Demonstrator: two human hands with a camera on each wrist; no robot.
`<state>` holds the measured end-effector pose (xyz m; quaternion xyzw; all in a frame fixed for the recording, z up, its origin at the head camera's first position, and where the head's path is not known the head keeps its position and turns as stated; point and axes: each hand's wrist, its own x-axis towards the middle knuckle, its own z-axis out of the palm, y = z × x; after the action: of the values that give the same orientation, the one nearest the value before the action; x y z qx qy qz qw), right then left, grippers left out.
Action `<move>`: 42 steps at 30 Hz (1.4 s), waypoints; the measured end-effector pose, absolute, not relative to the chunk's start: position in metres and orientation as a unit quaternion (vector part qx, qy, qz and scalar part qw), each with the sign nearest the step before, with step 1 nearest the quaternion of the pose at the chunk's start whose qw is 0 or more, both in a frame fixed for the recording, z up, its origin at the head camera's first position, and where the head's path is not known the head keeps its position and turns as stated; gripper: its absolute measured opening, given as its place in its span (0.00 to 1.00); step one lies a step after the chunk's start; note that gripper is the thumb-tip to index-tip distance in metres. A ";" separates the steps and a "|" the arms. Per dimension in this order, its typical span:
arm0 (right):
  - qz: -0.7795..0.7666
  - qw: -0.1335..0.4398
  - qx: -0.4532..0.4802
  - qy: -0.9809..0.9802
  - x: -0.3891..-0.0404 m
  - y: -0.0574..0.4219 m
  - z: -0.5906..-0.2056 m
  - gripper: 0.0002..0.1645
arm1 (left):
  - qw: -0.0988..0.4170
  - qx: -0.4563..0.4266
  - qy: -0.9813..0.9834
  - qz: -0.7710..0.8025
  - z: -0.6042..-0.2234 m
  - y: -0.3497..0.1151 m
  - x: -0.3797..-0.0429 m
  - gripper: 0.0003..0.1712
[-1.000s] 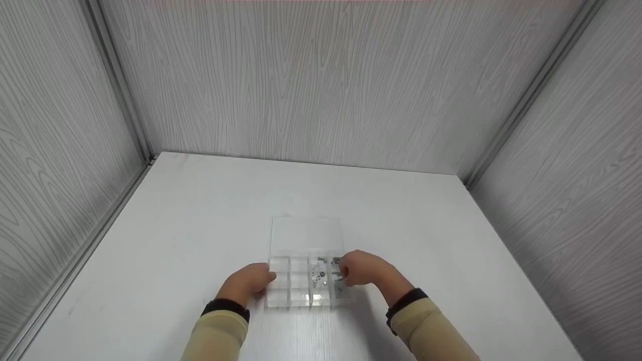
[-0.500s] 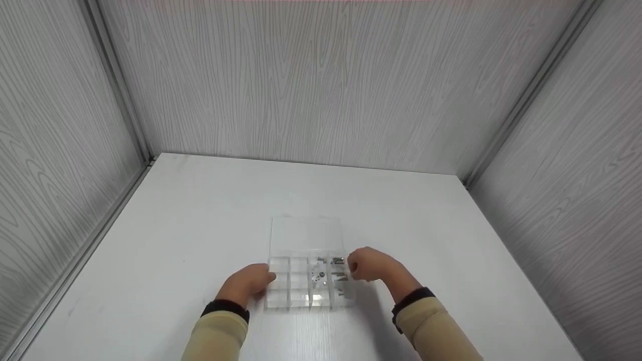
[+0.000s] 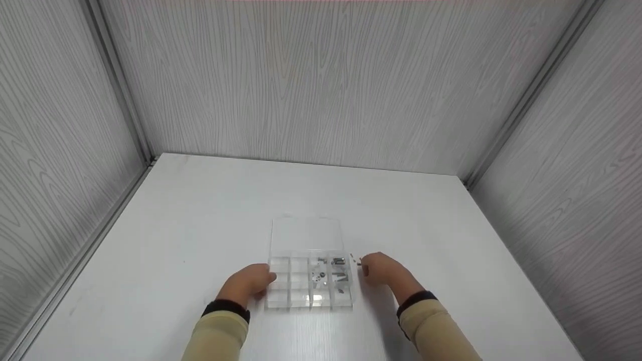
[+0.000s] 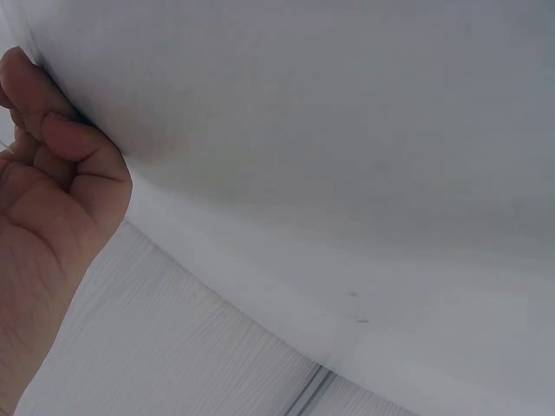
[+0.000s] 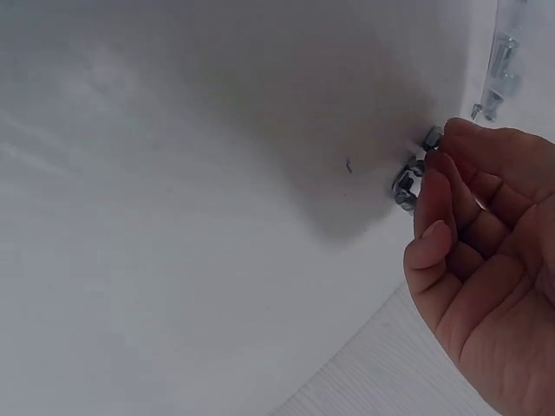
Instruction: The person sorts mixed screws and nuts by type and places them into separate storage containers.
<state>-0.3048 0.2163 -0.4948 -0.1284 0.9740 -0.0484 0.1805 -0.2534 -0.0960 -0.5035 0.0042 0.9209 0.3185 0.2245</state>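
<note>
The left hand (image 3: 246,282) is gripping a clear rectangular plastic box (image 3: 277,304) (it's lying open on the white table (image 3: 200,215)) by its left side; the right hand (image 3: 383,269) is pinching tiny silver metal bits (image 5: 432,138) beside it.

left sleeve (image 3: 215,338): plain pale yellow, creased crosswise | left wristband (image 3: 226,306): black, snug, directly past its sleeve | right sleeve (image 3: 441,331): matching pale yellow, creased | right wristband (image 3: 417,299): black, uneven-edged, directly past its sleeve
</note>
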 end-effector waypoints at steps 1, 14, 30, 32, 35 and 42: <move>-0.045 0.180 -0.125 0.975 -0.304 0.216 -0.495 0.06 | 0.224 0.004 0.920 0.320 -0.504 -0.096 -0.253 0.16; 0.003 0.172 -0.157 0.972 -0.304 0.218 -0.494 0.11 | 0.225 -0.011 0.914 0.337 -0.503 -0.096 -0.252 0.20; -0.063 0.104 -0.221 0.968 -0.302 0.196 -0.474 0.10 | 0.225 0.011 0.920 0.321 -0.499 -0.097 -0.250 0.15; -0.075 0.097 -0.234 0.964 -0.300 0.188 -0.472 0.10 | 0.223 0.011 0.920 0.323 -0.500 -0.097 -0.251 0.15; -0.081 0.091 -0.261 0.958 -0.297 0.175 -0.470 0.10 | 0.218 0.012 0.919 0.329 -0.500 -0.097 -0.251 0.14; -0.065 0.107 -0.289 0.949 -0.292 0.153 -0.471 0.11 | 0.215 0.011 0.917 0.336 -0.499 -0.096 -0.250 0.14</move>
<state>-0.2916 0.1530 -0.4705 -0.2894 0.9490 -0.0650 0.1067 -0.2504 -0.0963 -0.4994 0.0112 0.9169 0.3363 0.2145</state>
